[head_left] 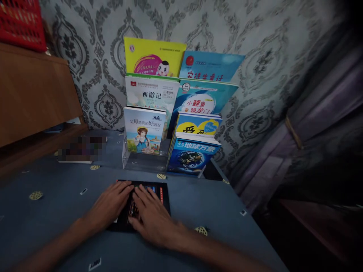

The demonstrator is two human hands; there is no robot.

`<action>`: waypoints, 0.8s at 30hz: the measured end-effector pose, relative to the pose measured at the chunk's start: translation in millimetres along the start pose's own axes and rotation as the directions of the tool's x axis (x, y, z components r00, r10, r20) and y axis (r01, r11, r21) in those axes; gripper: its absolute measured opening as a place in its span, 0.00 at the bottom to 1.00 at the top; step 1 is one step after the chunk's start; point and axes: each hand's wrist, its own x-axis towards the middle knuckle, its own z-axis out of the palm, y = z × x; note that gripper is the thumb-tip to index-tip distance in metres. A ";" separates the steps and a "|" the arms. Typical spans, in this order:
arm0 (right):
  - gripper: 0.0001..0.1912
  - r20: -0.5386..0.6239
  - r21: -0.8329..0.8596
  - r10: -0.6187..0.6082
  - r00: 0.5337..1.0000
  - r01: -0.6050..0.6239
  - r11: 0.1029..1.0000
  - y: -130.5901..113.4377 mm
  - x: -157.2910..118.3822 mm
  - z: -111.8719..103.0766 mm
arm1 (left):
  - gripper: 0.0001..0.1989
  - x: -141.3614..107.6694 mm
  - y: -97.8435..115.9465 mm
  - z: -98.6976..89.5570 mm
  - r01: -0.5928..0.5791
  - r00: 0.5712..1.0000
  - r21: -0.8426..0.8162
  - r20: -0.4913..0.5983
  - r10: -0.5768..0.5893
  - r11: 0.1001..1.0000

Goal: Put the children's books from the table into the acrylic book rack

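A dark-covered book point(165, 192) lies flat on the blue patterned tablecloth point(221, 211), in front of a clear rack point(138, 163) of upright books. My left hand point(109, 202) rests on the book's left part, fingers stretched forward over its cover. Over its middle lies my right hand point(151, 217), with its fingers spread and the thumb pointing left. The fingertips of both hands come close together near the book's far edge. Neither hand grips anything, and they hide much of the cover.
The rack holds several books in two columns, among them a blue one with a globe point(188, 158). At the left, a blurred-out item point(81, 149) lies beside a wooden cabinet point(36, 98) with a red basket point(22, 26) on top. A curtain point(272, 162) hangs at the right.
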 end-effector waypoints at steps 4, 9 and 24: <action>0.40 0.016 -0.007 0.096 0.995 -0.096 0.995 11.4 -5.0 -6.9 | 0.20 -3.1 -1.2 0.0 0.039 0.999 0.008 -0.003 -0.039 0.999; 0.39 -0.048 -0.072 0.220 0.974 -0.223 0.972 27.4 -14.1 -12.4 | 0.20 -4.7 -2.7 5.1 0.068 0.997 -0.006 -0.027 -0.068 0.998; 0.34 -0.122 -0.083 0.340 0.932 -0.351 0.933 27.6 -21.4 -19.6 | 0.19 -1.6 1.8 1.6 0.146 0.989 -0.010 -0.017 -0.147 0.989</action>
